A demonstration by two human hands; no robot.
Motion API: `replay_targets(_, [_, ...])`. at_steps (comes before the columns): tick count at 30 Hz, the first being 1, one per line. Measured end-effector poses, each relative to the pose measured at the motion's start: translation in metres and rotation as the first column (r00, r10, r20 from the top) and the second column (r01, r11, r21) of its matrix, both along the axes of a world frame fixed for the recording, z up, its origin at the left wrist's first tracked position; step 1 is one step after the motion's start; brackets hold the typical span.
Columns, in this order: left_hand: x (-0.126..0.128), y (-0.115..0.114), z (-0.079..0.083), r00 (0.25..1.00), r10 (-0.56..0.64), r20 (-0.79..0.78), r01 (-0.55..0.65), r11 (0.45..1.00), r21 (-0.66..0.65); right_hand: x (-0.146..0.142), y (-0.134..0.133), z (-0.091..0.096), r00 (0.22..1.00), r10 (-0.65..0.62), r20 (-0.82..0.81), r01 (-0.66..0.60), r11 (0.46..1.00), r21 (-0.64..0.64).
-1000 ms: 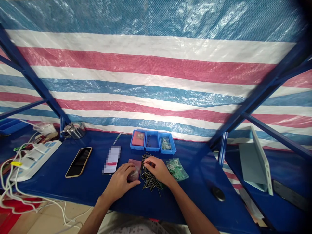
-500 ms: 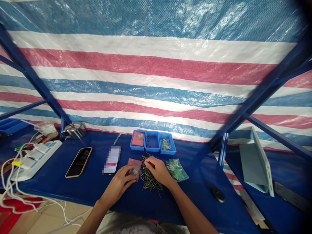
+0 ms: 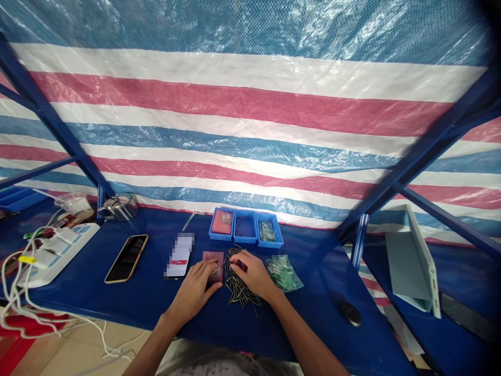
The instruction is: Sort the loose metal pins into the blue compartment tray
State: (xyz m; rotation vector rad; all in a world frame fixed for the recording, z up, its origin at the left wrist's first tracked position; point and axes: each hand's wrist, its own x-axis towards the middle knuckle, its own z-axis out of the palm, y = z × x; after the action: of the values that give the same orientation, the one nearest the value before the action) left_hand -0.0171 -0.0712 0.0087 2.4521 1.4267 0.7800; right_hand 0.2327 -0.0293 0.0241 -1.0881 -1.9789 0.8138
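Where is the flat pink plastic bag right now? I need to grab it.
In the head view, the flat pink plastic bag lies centre-table under the left hand, left of the dark pin pile.

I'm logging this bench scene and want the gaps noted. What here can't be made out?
Head view:
- Pink bag: near part hidden under the left hand.
- Right hand grip on the pins: too small to tell.
- Card: print blurred.
- Three blue bins: contents too small.

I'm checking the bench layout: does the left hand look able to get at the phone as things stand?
Probably yes: the phone lies flat on the blue bench, left of the left hand, with only a small card between them.
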Motion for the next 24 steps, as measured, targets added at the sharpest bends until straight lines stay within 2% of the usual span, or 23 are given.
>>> replay_targets(9, [0.007, 0.016, 0.004, 0.998, -0.011, -0.057, 0.014, 0.999, 0.052, 0.001, 0.001, -0.002, 0.999, -0.023, 0.023, 0.022, 1.0, 0.019])
replay_targets(11, [0.009, 0.015, 0.003, 1.0, 0.013, -0.004, -0.012, 0.999, 0.052, 0.002, 0.002, -0.001, 0.999, -0.029, 0.023, 0.029, 0.999, 0.022])
replay_targets(14, [0.012, 0.014, 0.002, 0.974, 0.115, 0.196, -0.111, 0.993, -0.031, 0.002, 0.001, 0.001, 0.999, -0.031, 0.016, 0.03, 0.999, 0.022])
replay_targets(16, [0.015, 0.015, 0.003, 0.895, 0.251, 0.369, -0.213, 0.967, -0.141, 0.001, 0.0, 0.002, 1.0, -0.028, -0.012, 0.027, 1.0, -0.007])
replay_targets(19, [0.024, 0.017, 0.008, 0.673, 0.45, 0.587, -0.332, 0.893, -0.304, -0.001, -0.001, 0.005, 0.994, -0.005, -0.112, -0.01, 0.992, -0.127])
replay_targets(22, [0.038, 0.017, 0.015, 0.5, 0.492, 0.712, -0.282, 0.87, -0.404, -0.003, -0.001, 0.006, 0.971, -0.01, -0.239, -0.04, 0.978, -0.204])
replay_targets(24, [0.05, 0.017, 0.018, 0.402, 0.474, 0.784, -0.177, 0.88, -0.441, -0.003, 0.001, 0.005, 0.958, -0.033, -0.284, -0.023, 0.982, -0.19])
